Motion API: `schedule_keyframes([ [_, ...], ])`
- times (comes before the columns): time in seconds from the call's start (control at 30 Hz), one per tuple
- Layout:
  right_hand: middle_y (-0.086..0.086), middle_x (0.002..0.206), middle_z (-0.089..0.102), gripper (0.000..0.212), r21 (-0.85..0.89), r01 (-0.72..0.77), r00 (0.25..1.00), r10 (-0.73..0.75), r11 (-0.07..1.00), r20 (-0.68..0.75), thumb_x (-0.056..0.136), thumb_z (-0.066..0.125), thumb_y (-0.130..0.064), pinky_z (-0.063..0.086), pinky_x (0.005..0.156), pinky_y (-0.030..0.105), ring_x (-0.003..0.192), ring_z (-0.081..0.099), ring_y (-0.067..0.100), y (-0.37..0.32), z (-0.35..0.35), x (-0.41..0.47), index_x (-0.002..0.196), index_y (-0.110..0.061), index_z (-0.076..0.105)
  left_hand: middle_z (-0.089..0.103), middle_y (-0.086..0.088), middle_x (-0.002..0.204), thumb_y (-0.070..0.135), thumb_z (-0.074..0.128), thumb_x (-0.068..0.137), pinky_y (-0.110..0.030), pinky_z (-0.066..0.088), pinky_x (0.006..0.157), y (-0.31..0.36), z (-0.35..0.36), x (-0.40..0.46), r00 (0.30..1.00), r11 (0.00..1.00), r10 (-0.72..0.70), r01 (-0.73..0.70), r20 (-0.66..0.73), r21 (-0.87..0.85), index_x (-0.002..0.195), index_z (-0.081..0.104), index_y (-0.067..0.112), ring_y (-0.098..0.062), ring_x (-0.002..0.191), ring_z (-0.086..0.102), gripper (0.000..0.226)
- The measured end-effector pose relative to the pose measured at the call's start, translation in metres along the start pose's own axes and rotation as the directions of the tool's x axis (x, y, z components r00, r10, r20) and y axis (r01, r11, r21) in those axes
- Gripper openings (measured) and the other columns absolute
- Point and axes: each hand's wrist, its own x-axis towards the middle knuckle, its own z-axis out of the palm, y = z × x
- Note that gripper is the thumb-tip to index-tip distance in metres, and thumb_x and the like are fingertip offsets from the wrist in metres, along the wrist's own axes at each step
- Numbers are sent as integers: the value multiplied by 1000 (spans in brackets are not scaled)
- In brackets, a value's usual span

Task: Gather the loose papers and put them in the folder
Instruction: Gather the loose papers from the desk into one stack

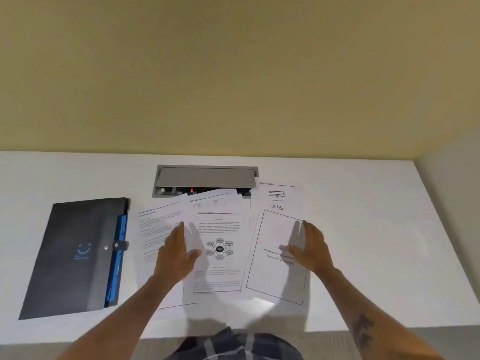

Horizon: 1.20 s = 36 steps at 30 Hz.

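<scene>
Several loose printed papers lie fanned out on the white desk (pixel 363 229). One sheet with a round diagram (pixel 219 271) lies in the middle, a text page (pixel 153 224) to its left, and a framed title page (pixel 275 279) to its right. A dark folder (pixel 75 255) with blue tabs and a snap strap lies closed at the left. My left hand (pixel 176 253) rests flat with fingers together on the text and diagram sheets. My right hand (pixel 311 248) hovers open over the title page's right edge. Neither hand grips anything.
A grey cable hatch (pixel 205 176) sits recessed in the desk behind the papers, with one sheet overlapping its front. A yellow wall (pixel 233 74) rises behind the desk. The desk's near edge (pixel 78 339) runs just in front of my body.
</scene>
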Motion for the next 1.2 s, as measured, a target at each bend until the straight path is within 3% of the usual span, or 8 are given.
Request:
schedule_keyframes([
  [0.17, 7, 173, 15, 145, -177, -33, 994, 51, 984, 96, 56, 79, -81, 32, 123, 54, 160, 16, 26, 21, -6, 24, 166, -14, 11, 2, -7, 168, 63, 75, 68, -57, 23, 120, -5, 0, 43, 979, 986, 144, -155, 144, 64, 158, -1, 15, -32, 155, 11, 127],
  [0.27, 6, 174, 6, 152, -236, 20, 990, 14, 972, 142, 54, 77, -82, 32, 121, 56, 160, 11, 27, 25, 1, 28, 166, -16, 0, -16, -2, 168, 80, 66, 60, -63, 7, 118, -16, 7, 59, 946, 960, 221, -254, 236, 117, 157, -16, 21, -30, 155, -8, 139],
  [0.37, 6, 175, 6, 149, -256, 40, 989, -2, 966, 148, 57, 80, -76, 35, 119, 54, 159, 11, 27, 32, 11, 29, 166, -13, 0, -18, -1, 167, 78, 70, 58, -64, 1, 117, -24, 10, 68, 933, 944, 234, -285, 272, 166, 156, -19, 22, -31, 154, -12, 144],
  [0.57, 5, 176, 3, 141, -222, 45, 991, -15, 974, 131, 69, 81, -70, 25, 124, 56, 162, 6, 26, 38, 26, 26, 166, -9, -1, -8, -3, 169, 66, 78, 61, -65, 5, 120, -33, 20, 65, 927, 919, 262, -325, 267, 224, 157, -14, 19, -34, 155, -4, 141],
  [0.83, 4, 168, 34, 124, -68, 58, 998, -58, 996, 7, 68, 89, -59, 30, 121, 49, 152, 30, 27, 36, 32, 15, 164, -14, 25, 16, -5, 167, 65, 78, 64, -64, 3, 120, -25, 17, 68, 946, 922, 250, -298, 208, 246, 159, 3, 17, -33, 154, 14, 129],
  [1.03, 0, 130, 65, 130, 228, -139, 990, 143, 964, -4, 65, 97, -21, 49, 87, 38, 114, 58, 24, 21, 44, -1, 165, -32, 15, 50, -3, 147, 57, 83, 62, -56, 31, 116, -19, 15, 66, 954, 921, 266, -293, 134, 257, 158, 17, 20, -30, 135, 47, 122],
  [1.13, -7, 142, 59, 121, 407, -179, 978, 207, 896, -27, 67, 96, -10, 50, 95, 31, 121, 59, 17, 6, 43, -11, 163, -27, 25, 57, 0, 136, 56, 84, 62, -44, 49, 95, -18, 16, 67, 965, 936, 236, -256, 111, 240, 157, 19, 22, -26, 117, 57, 120],
  [1.2, -15, 141, 57, 114, 466, -183, 974, 222, 866, -31, 69, 96, -8, 46, 94, 12, 117, 57, 6, -3, 43, -15, 161, -24, 32, 59, -1, 130, 53, 84, 64, -41, 53, 86, -16, 16, 67, 970, 947, 218, -237, 108, 215, 157, 17, 22, -25, 110, 58, 119],
])
